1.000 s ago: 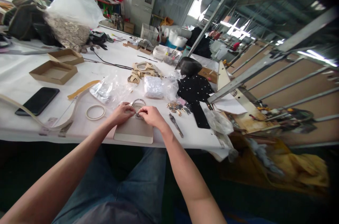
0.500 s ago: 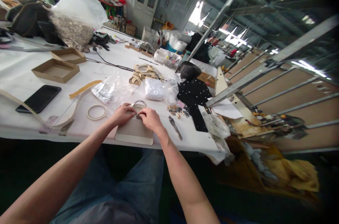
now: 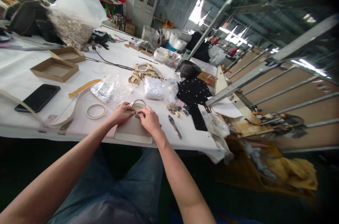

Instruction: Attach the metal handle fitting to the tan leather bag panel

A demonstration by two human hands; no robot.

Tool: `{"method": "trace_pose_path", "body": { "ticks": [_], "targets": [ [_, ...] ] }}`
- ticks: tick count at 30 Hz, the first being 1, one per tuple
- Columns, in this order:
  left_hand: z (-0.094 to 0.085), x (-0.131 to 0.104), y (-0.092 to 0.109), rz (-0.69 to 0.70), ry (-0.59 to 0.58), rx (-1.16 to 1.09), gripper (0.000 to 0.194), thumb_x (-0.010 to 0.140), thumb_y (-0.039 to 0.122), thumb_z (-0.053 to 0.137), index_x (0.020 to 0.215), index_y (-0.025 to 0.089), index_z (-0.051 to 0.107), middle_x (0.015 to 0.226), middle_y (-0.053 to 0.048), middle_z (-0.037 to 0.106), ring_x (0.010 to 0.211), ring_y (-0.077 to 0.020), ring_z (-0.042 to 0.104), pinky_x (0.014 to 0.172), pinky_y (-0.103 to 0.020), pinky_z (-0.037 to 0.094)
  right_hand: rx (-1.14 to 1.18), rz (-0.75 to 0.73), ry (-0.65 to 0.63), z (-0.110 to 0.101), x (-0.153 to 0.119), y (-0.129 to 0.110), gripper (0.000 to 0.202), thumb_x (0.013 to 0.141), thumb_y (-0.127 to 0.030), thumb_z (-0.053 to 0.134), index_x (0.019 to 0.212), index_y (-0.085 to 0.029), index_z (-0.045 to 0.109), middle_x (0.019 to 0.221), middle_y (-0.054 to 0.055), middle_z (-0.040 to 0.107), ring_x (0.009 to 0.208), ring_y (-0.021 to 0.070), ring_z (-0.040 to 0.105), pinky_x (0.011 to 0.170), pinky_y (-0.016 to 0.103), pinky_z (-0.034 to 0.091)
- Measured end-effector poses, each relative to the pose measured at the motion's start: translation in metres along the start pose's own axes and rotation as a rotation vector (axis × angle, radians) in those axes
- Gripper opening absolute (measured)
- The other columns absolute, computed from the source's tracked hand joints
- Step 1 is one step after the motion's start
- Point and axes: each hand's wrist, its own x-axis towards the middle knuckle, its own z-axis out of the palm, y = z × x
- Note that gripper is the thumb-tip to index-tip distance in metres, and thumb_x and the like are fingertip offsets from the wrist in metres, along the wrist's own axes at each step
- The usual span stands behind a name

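Note:
A beige handbag (image 3: 134, 132) lies flat at the table's front edge, its curved handle (image 3: 139, 102) standing up at the far side. My left hand (image 3: 123, 113) has its fingers closed on the bag's upper part, beside the handle's left end. From the right, my right hand (image 3: 149, 119) pinches at the same upper part. Between the fingertips a small dark metallic piece (image 3: 137, 115) shows; its exact kind is too small to tell. Both hands cover much of the bag's top.
Right of the bag lie a pair of pliers (image 3: 175, 126) and a pile of small metal fittings (image 3: 177, 110). A tape roll (image 3: 95, 111), a phone (image 3: 37, 97) and cardboard trays (image 3: 54, 70) are on the left. Plastic-wrapped packs (image 3: 153, 88) sit beyond the hands.
Both hands stay at the top of the handbag, with slight finger movement. The right hand has turned a little, and the whole view has shifted slightly.

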Motion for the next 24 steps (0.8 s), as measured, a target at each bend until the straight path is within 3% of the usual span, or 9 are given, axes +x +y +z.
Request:
{"method": "trace_pose_path", "body": {
  "ticks": [8,15,19,24],
  "targets": [
    [0.0,-0.001,0.002,-0.016,0.005,-0.008,0.037,0.097,0.06,0.072,0.114,0.033,0.091,0.151,-0.008,0.065,0.149,-0.0367,0.06,0.139,-0.052,0.04,-0.014,-0.152,0.041,0.004,-0.027,0.0,0.039,0.113,-0.011,0.05,0.124,-0.028,0.083,0.124,0.007,0.075,0.116,0.0224,0.072,0.106,0.033,0.058],
    [0.003,-0.004,0.007,-0.029,0.022,0.02,0.026,0.09,0.05,0.082,0.109,0.035,0.091,0.151,-0.006,0.063,0.146,-0.0347,0.061,0.138,-0.05,0.041,-0.029,-0.122,0.088,0.022,-0.033,0.003,0.037,0.115,-0.016,0.052,0.117,-0.026,0.088,0.124,0.009,0.073,0.116,0.0243,0.068,0.109,0.036,0.057],
    [0.002,-0.002,0.016,-0.041,0.037,0.071,0.022,0.088,0.048,0.086,0.104,0.033,0.09,0.146,-0.008,0.065,0.141,-0.0351,0.063,0.135,-0.051,0.044,-0.013,-0.115,0.071,0.02,-0.032,0.003,0.035,0.114,-0.017,0.055,0.107,-0.026,0.089,0.124,0.009,0.073,0.116,0.025,0.067,0.107,0.037,0.057],
    [-0.002,0.0,0.02,-0.019,0.004,0.089,0.021,0.087,0.046,0.088,0.103,0.032,0.09,0.142,-0.009,0.067,0.14,-0.0362,0.064,0.133,-0.051,0.046,0.108,-0.137,0.076,0.01,-0.035,0.004,0.042,0.111,-0.011,0.051,0.121,-0.026,0.089,0.125,0.01,0.073,0.119,0.0239,0.069,0.111,0.036,0.058]
  ]
}}
